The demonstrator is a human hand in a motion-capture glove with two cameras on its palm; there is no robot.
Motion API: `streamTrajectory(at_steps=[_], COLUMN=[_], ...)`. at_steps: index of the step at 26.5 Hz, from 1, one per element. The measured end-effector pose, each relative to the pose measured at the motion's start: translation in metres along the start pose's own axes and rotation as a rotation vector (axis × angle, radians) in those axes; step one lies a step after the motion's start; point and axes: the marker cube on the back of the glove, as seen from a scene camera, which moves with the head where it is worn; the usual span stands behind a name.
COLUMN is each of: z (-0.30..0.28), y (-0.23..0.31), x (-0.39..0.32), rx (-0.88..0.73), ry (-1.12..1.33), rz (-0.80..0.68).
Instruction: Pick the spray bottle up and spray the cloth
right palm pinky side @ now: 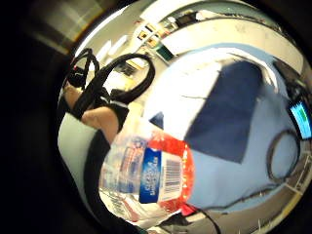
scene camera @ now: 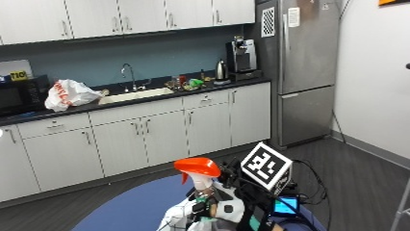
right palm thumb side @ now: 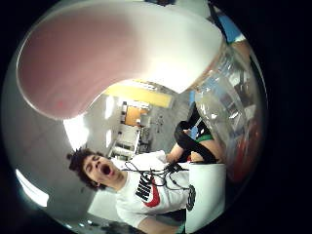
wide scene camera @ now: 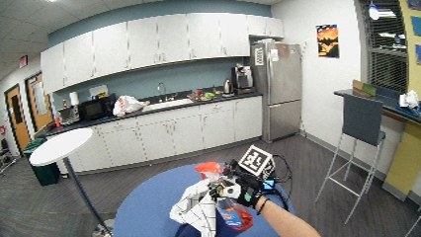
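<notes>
Right hand is raised above the table, glove on, forearm extended up from the lower edge of the wide outside view. Fingers are curled around the neck of the spray bottle, just under its orange head. Bottle is held upright, clear of the surface. In the outside view the gloved hand is seen low in the scene, knuckles turned toward the camera. Bare fingertips are visible beside the bottle body in the little finger side palm view. Index finger position on the trigger cannot be told.
</notes>
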Motion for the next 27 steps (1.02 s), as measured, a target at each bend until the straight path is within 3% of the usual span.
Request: streamTrajectory(at_steps=[5, 10, 18, 27], z=[0.038, 0.114, 0.249, 0.269], y=[-0.012, -0.021, -0.024, -0.016], x=[-0.012, -0.021, 0.010, 0.042], rx=[-0.017, -0.042, -0.125, -0.131], ry=[-0.025, -0.108, -0.154, -0.131], rz=[-0.097, -0.184, -0.163, -0.123])
